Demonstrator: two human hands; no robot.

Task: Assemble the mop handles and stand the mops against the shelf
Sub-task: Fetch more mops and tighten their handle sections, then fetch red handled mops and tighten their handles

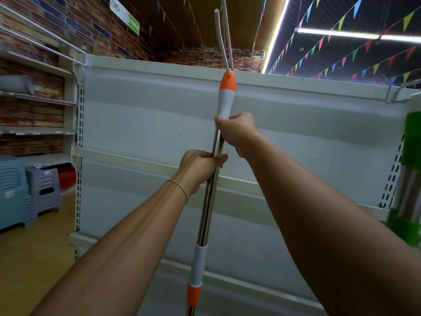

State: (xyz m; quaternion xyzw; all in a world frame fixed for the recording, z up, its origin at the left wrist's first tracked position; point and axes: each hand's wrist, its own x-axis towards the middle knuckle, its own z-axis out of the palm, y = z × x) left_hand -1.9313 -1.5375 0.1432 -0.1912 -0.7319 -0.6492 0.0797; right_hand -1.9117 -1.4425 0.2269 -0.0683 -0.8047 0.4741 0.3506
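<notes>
A mop handle [207, 213] stands almost upright in front of me: a shiny steel pole with a white and orange grip [225, 96] at the top, from which a white loop cord sticks up. Lower down sits a white and orange collar [197, 270]. My right hand [237, 131] grips the pole just under the top grip. My left hand [198, 167] grips the steel pole a little lower. The mop head is out of view. Behind the handle stands the white shelf [296, 137] with bare back panels.
A green mop handle [410, 179] leans at the right edge against the shelf. Stacked blue and grey plastic stools [29, 190] stand on the wooden floor at the left, below wall shelves. Coloured bunting hangs from the ceiling.
</notes>
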